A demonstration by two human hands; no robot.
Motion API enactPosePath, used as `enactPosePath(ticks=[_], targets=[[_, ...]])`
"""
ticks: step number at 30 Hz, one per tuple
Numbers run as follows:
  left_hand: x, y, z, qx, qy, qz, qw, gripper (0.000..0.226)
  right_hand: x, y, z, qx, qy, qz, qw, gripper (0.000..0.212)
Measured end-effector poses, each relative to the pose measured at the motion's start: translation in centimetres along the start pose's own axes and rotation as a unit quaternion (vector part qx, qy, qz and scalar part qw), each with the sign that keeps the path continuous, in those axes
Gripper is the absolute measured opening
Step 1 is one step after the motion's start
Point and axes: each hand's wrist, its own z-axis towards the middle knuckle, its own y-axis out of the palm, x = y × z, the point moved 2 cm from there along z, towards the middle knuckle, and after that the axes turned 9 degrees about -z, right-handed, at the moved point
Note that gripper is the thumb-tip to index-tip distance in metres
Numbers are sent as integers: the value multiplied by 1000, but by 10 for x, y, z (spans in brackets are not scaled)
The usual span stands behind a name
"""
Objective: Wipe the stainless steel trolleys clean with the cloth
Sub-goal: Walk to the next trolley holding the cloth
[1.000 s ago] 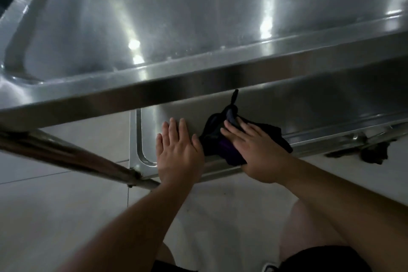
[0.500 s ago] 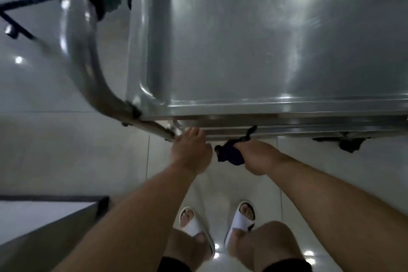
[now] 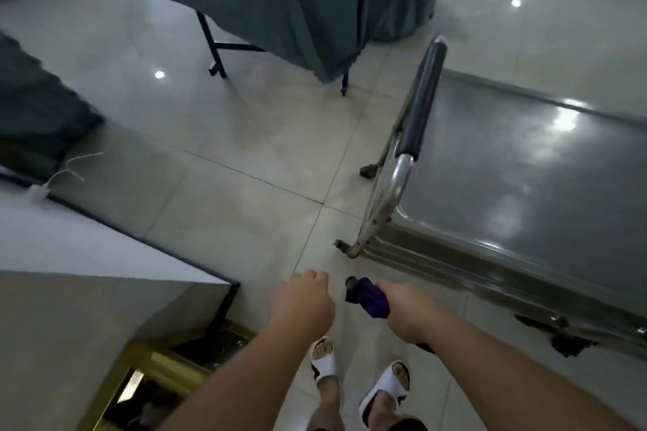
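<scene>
The stainless steel trolley (image 3: 518, 185) stands at the right, its shiny top shelf seen from above and its black-padded push handle (image 3: 422, 105) at its left end. My right hand (image 3: 406, 311) grips a bunched dark purple cloth (image 3: 367, 296) in the air over the floor, just off the trolley's near corner and apart from it. My left hand (image 3: 303, 301) hangs beside it with fingers curled, holding nothing and touching nothing.
A table with a teal cloth (image 3: 308, 0) and black folding legs stands at the back. A white counter (image 3: 87, 245) with a dark edge juts in at the left. My feet in white slippers (image 3: 357, 378) stand on pale floor tiles.
I have stood up and drawn back from the trolley. Both hands left its lower shelf edge; the right one has bunched the cloth and carries it. The view swung left.
</scene>
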Motion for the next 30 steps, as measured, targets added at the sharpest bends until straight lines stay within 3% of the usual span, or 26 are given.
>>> enactPosePath(ticks=[5, 12, 22, 30], targets=[[-68, -57, -48, 69, -35, -63, 995, 44, -89, -59, -12, 72, -43, -34, 996, 34], [-124, -101, -77, 148, -94, -149, 973, 46, -169, -130, -1, 106, -109, -99, 983, 38], [-137, -229, -17, 203, -126, -158, 958, 50, -204, -274, 58, 161, -151, -186, 957, 29], [-147, -330, 62, 219, -115, -140, 959, 48, -214, -368, 122, 173, -145, -167, 960, 21]])
